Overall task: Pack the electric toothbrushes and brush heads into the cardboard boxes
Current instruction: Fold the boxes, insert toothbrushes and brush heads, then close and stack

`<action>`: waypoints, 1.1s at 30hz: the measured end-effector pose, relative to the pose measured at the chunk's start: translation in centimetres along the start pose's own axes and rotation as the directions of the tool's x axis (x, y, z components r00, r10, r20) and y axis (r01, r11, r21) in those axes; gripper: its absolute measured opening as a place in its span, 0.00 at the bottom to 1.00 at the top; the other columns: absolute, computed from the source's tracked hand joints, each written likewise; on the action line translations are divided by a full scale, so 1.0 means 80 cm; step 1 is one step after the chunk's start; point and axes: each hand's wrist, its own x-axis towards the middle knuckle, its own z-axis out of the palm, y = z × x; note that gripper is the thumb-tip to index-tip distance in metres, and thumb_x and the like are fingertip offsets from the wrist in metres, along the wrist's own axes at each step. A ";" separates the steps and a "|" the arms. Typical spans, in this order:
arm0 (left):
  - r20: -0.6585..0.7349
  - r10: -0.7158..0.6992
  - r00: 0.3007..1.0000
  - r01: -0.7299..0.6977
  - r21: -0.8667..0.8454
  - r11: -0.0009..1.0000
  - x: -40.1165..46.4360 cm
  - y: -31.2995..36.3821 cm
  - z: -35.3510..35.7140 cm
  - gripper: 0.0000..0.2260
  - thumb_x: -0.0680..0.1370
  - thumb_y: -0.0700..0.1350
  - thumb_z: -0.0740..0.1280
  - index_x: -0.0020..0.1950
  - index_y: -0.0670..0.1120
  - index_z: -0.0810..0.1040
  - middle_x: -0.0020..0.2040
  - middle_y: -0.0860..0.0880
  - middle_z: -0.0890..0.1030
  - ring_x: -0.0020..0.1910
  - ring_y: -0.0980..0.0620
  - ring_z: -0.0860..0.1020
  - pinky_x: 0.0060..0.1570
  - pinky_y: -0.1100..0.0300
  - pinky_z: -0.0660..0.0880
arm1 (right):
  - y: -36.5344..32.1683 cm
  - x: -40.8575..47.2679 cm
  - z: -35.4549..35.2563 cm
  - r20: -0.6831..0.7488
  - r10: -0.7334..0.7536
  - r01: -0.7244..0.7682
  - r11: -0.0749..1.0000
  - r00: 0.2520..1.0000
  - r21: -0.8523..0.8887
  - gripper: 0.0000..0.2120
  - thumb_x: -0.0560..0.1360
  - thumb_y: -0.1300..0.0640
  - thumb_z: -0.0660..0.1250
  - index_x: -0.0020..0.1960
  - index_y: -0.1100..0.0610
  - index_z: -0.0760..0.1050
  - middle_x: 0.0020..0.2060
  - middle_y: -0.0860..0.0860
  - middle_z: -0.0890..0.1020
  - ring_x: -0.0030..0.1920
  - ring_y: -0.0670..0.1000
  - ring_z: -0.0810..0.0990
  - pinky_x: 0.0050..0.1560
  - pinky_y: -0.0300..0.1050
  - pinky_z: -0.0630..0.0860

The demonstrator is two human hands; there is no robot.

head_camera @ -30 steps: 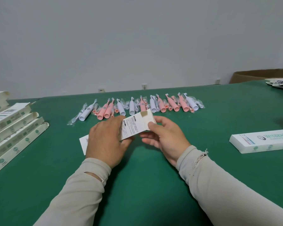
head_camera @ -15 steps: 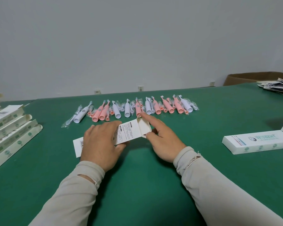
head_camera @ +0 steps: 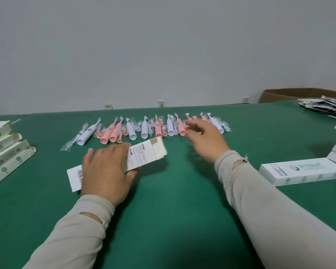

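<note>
Right hand (head_camera: 204,136) has left the light, crushable box (head_camera: 144,155), fingers spread toward the toothbrushes (head_camera: 170,127); left hand (head_camera: 107,171) grips its midsection.

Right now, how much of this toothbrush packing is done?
Early, by the look of it. A closed white printed carton lies on the right of the green table, possibly packed. The left hand holds a white cardboard box with its end flap open, nothing visibly inside. The right hand, blurred, reaches toward the row of pink and white electric toothbrushes, which remains unpacked.
</note>
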 end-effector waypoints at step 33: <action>-0.005 -0.047 0.999 0.047 0.058 0.997 0.011 0.006 0.028 0.27 0.66 0.53 0.78 0.63 0.52 0.78 0.54 0.51 0.82 0.55 0.42 0.79 0.68 0.37 0.61 | 0.118 0.229 -0.090 -0.073 0.389 -0.184 0.256 0.919 -0.949 0.24 0.82 0.49 0.57 0.78 0.44 0.60 0.64 0.54 0.77 0.53 0.59 0.77 0.60 0.52 0.76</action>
